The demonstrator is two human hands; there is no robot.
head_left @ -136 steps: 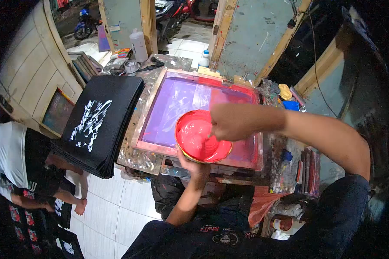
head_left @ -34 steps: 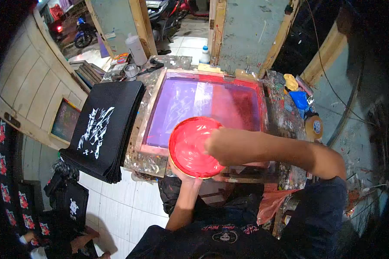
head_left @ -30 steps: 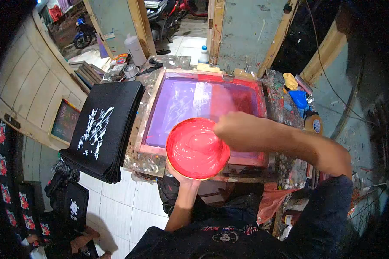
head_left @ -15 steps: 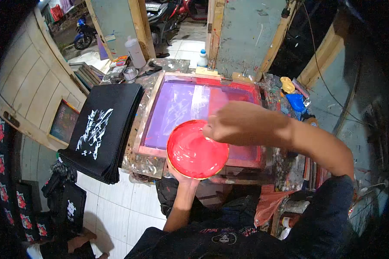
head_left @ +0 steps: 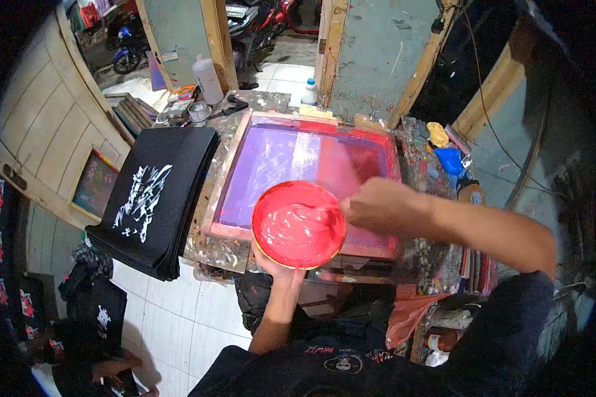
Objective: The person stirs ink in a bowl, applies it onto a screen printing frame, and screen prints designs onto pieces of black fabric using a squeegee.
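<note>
My left hand (head_left: 278,264) holds up a round tub (head_left: 342,241) from beneath, its fingers hidden under the base. Glossy pinkish-red ink (head_left: 291,228) lies inside, with swirl marks across its surface. My right hand (head_left: 371,205) is closed at the tub's right rim; a blurred, ink-coated streak runs from it into the ink, and I cannot make out the tool. Behind the tub, a framed printing screen (head_left: 265,155) rests on the worktable, purple on its left half and red on its right.
A stack of black fabric pieces with a white print (head_left: 146,198) sits left of the screen. A clear bottle (head_left: 207,79) and a blue-capped bottle (head_left: 309,92) stand at the back. At right are a blue cloth (head_left: 450,161) and a yellow one (head_left: 437,135). Another person's arm (head_left: 116,365) shows lower left.
My right hand has moved right and down, from over the ink to the tub's right rim. The tub has shifted slightly left and up in view.
</note>
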